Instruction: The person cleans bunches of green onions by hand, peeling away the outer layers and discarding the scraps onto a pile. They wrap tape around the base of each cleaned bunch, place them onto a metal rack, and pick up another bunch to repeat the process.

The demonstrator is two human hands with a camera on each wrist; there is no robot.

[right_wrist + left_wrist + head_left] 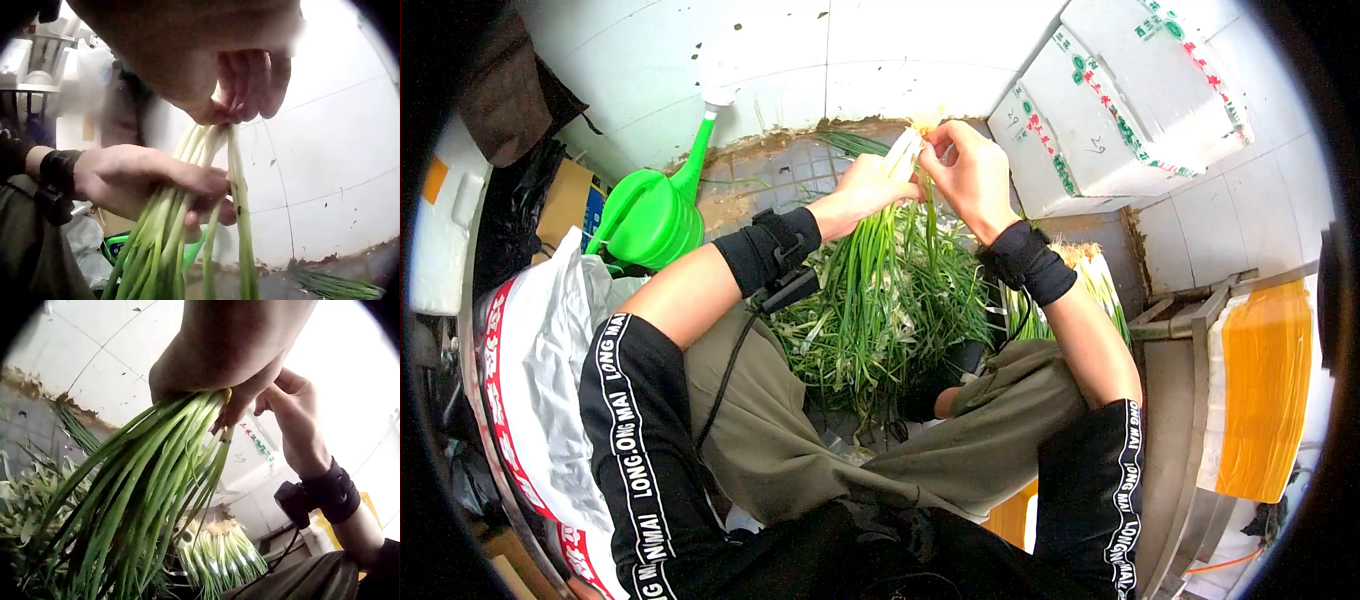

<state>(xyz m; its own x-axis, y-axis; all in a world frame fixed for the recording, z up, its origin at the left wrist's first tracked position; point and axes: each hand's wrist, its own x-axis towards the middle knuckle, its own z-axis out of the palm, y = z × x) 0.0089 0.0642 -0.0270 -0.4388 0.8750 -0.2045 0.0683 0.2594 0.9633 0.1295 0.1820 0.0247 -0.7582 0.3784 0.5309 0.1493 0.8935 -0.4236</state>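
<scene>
My left hand grips a bunch of spring onions around the pale stems, roots upward and green leaves hanging down. At the root end, my right hand pinches the white part of the stems, its fingertips close above the left hand. In the right wrist view, a spring onion stalk hangs from under the right fingertips, slightly apart from the bunch. The left wrist view shows the long green leaves fanning downward. Below the hands lies a heap of loose green leaves and peelings.
Tidy spring onion bundles lie to the right, beyond the right forearm. White foam boxes are stacked against the tiled wall. On the left stand a green watering can and a white sack. More green stalks lie by the wall.
</scene>
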